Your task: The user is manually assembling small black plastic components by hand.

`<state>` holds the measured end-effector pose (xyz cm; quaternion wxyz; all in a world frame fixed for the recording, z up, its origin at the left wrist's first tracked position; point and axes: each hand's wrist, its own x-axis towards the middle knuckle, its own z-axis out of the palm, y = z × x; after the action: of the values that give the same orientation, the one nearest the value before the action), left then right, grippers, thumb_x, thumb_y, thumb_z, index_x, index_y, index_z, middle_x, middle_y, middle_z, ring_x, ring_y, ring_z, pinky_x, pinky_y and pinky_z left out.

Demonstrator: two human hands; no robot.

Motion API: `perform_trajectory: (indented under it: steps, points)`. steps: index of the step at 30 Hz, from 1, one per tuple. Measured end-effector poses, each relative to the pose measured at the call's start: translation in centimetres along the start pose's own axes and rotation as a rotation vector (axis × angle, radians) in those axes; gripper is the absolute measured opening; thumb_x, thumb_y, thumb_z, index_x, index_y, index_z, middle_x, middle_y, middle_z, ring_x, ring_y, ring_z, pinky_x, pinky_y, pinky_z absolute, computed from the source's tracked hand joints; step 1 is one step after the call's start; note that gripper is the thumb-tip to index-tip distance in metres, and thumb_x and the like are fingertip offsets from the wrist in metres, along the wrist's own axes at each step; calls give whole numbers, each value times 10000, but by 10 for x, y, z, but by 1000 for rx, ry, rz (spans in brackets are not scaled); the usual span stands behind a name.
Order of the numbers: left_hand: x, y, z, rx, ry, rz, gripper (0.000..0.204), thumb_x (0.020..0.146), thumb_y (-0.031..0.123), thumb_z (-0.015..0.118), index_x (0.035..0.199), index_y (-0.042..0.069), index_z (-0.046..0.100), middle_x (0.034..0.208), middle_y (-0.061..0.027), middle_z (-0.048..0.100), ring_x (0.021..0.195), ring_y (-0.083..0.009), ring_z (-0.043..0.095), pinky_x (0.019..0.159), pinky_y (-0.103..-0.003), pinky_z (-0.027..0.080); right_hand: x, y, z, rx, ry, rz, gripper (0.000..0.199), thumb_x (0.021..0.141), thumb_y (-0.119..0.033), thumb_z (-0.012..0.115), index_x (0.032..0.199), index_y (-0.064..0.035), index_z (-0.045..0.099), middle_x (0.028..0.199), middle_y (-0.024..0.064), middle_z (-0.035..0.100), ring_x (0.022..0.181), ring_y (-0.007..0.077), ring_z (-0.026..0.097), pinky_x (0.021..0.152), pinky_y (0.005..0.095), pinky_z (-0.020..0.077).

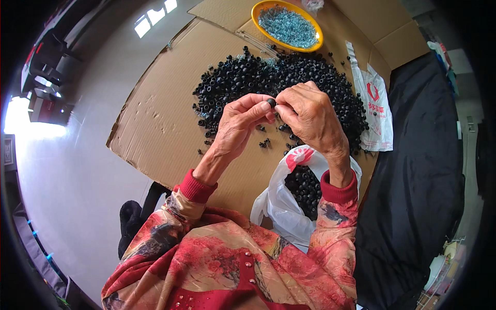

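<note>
Between the thumb and fingers of my left hand [242, 120] is a small round black plastic cap [272, 103]. My right hand [312, 114] meets it from the other side, its fingers pinched together at the cap; whatever they grip is hidden. Both hands are raised over a wide heap of small black caps [237, 75] spread on flattened cardboard [155, 113]. Below my right wrist, an open white plastic bag [279, 201] holds more black caps [305, 188].
At the far side stands a yellow-orange bowl [254, 15] of small clear bluish pieces [287, 27]. A flat white bag with red print [380, 132] lies right of the heap. Black cloth [413, 170] covers the right side. Grey floor [108, 88] shows at left.
</note>
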<state>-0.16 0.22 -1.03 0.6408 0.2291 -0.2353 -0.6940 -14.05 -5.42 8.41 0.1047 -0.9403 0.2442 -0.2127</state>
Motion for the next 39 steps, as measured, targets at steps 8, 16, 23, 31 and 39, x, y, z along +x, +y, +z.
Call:
perform_trajectory:
  steps: [8, 16, 23, 31, 39]
  points:
    - [-2, 0, -1, 191, 3, 64, 215, 834, 177, 639, 963, 6, 626, 811, -24, 627, 745, -84, 564, 707, -237, 452, 3, -5, -8, 123, -92, 133, 90, 760, -59, 589, 703, -23, 529, 636, 101, 554, 597, 271, 552, 623, 364, 425]
    - [-1, -1, 1, 158, 25, 40, 219, 831, 180, 642, 962, 6, 626, 814, -25, 628, 742, -92, 570, 717, -240, 461, -2, -6, -1, 202, 81, 186, 83, 694, 33, 639, 739, -10, 584, 677, 67, 595, 623, 191, 587, 567, 287, 456]
    - [-2, -4, 6, -63, 0, -59, 193, 868, 171, 589, 969, 7, 607, 828, -36, 612, 740, -106, 571, 723, -277, 482, -8, -7, 11, 149, 219, 108, 103, 716, 34, 622, 727, -35, 546, 702, 71, 569, 663, 233, 567, 610, 333, 459]
    - [-3, -5, 6, -264, -22, -144, 177, 888, 159, 553, 971, 6, 585, 828, -46, 605, 736, -125, 574, 721, -297, 493, -12, -7, 12, 258, 210, 150, 128, 705, 33, 638, 815, -16, 593, 798, 78, 595, 739, 225, 598, 666, 324, 496]
    - [-1, 1, 5, -269, -55, -118, 151, 889, 158, 546, 934, 18, 582, 799, -52, 607, 739, -137, 588, 727, -324, 501, -5, 2, 12, 256, 206, 48, 171, 706, -19, 658, 871, -19, 615, 808, 87, 599, 716, 211, 603, 641, 307, 498]
